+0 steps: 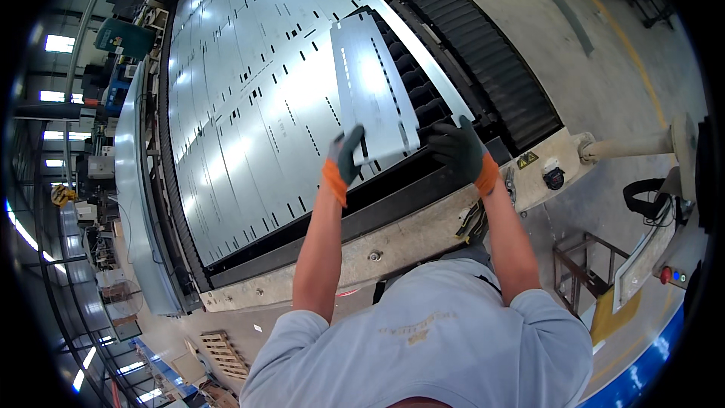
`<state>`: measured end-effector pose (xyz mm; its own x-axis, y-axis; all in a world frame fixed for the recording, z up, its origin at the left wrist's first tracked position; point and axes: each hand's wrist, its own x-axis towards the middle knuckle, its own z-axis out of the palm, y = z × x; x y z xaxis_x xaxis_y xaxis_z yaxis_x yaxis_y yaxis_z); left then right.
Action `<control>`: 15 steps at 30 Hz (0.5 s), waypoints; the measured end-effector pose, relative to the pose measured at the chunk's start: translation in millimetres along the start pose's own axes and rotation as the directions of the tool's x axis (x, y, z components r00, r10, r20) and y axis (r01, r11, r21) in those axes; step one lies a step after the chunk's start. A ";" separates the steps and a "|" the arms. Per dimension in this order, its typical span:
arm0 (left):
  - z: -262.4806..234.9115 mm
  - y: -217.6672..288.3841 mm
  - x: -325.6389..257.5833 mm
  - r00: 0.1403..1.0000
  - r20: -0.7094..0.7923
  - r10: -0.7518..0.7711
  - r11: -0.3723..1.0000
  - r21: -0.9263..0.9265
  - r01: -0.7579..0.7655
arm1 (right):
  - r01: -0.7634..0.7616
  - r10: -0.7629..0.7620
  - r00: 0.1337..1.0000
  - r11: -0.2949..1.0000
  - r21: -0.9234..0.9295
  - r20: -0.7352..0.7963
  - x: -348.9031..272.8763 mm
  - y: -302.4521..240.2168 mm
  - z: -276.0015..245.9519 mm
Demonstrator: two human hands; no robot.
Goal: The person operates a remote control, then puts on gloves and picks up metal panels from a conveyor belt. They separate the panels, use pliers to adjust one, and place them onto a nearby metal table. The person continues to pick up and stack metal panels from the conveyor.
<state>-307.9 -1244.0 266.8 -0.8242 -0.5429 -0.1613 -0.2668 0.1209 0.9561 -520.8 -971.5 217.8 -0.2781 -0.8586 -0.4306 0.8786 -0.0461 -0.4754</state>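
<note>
Left hand [343, 160] in grey-and-orange glove clamped on near-left corner of long slotted silver sheet-metal panel [371, 89]; panel lifted over big cut steel sheet [242, 106], long axis running away; right hand [461, 153] gripping near-right corner, about equally close.

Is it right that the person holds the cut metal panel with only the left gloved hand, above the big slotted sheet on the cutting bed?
Not quite. The head view shows both gloved hands on the metal panel: left hand and right hand grip its near edge. The rest holds: it is raised over the slotted sheet.

Open slat gap [423, 98] beside cut sheet [249, 106]
</note>
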 end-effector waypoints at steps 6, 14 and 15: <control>27.4 28.5 -130.3 0.898 0.021 -0.440 0.841 -0.343 0.420 | -0.124 0.138 0.985 0.984 -0.129 0.106 69.0 12.3 70.3; 9.9 -60.8 -209.9 0.916 0.050 -0.398 0.809 -0.452 0.376 | -0.006 -0.061 0.985 0.921 -0.388 -0.159 51.3 96.2 115.2; 1.6 -34.2 -197.8 0.901 0.053 -0.431 0.655 -0.668 0.353 | 0.044 -0.103 0.986 0.922 -0.385 -0.132 41.3 98.0 121.7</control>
<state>-136.6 -1139.5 265.6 -0.6537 -0.4969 -0.5707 -0.1316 -0.6680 0.7324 -398.9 -1073.6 246.8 -0.4155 -0.7745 -0.4769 0.6481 0.1158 -0.7527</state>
